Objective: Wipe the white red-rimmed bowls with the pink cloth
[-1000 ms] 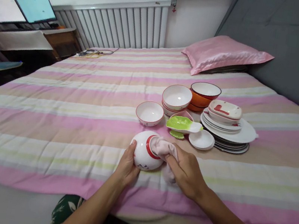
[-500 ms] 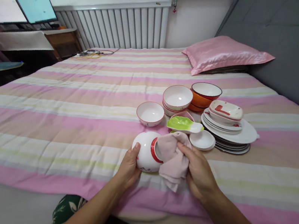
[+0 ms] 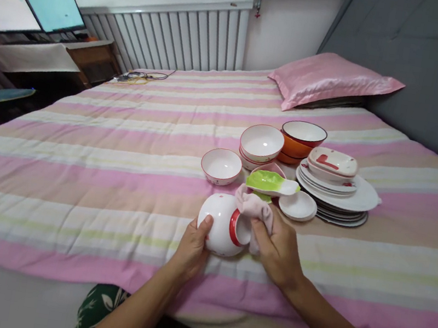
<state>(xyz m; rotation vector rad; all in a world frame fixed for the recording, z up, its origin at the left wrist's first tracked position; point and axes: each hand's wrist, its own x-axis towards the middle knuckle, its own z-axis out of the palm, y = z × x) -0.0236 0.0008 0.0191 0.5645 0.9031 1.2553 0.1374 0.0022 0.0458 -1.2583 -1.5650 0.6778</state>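
A white bowl [image 3: 220,225] with a red foot ring is tipped on its side above the bed's front, its base facing right. My left hand [image 3: 192,246] grips its rim side, thumb on the outer wall. Bunched in my right hand [image 3: 281,248] is a pale pink cloth [image 3: 255,208], touching the bowl at its foot ring. Just beyond the hands lie a green-and-white leaf-shaped dish [image 3: 268,182] and a small white dish [image 3: 298,205]. Another white bowl [image 3: 221,165] with a red rim stands upright behind the held one.
Stacked red-rimmed bowls [image 3: 262,142], orange bowls [image 3: 302,138] and a pile of plates [image 3: 366,195] topped by rectangular dishes [image 3: 333,163] stand on the striped bedspread [image 3: 95,183]. A pink pillow [image 3: 335,82] lies by the grey headboard [image 3: 428,75]; cables [image 3: 145,77] lie at the far left.
My right hand has moved slightly left with the cloth, which is now more bunched and uncovers more of the foot ring. The held bowl has shifted a little right.
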